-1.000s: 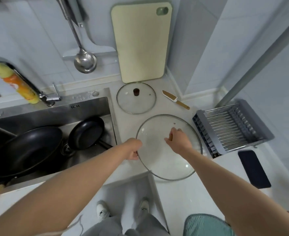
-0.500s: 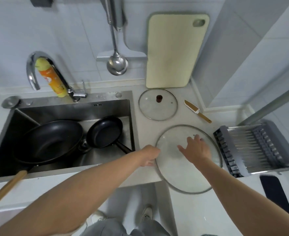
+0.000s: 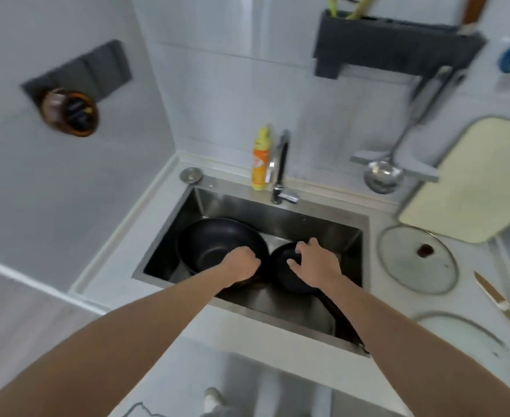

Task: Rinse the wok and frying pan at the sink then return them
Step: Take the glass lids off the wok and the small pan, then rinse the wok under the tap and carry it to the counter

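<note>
A black wok (image 3: 214, 242) lies in the left half of the steel sink (image 3: 308, 224). To its right is a smaller black frying pan (image 3: 279, 276), whose dark handle (image 3: 341, 320) runs toward the sink's near right corner. My left hand (image 3: 241, 264) is curled into a fist above the wok's right rim, and I see nothing held in it. Over the frying pan my right hand (image 3: 314, 263) has its fingers spread, at or just above the pan's surface. Both hands partly hide the pans.
A faucet (image 3: 281, 167) and an orange soap bottle (image 3: 259, 159) stand behind the sink. On the counter to the right are a small glass lid (image 3: 417, 258), a large glass lid (image 3: 470, 341) and a knife (image 3: 500, 305). A cutting board (image 3: 470, 182) and ladle (image 3: 383, 176) are against the wall.
Both hands left the large glass lid on the counter and moved left over the sink. The view swung left with them. The lid stays on the counter.
</note>
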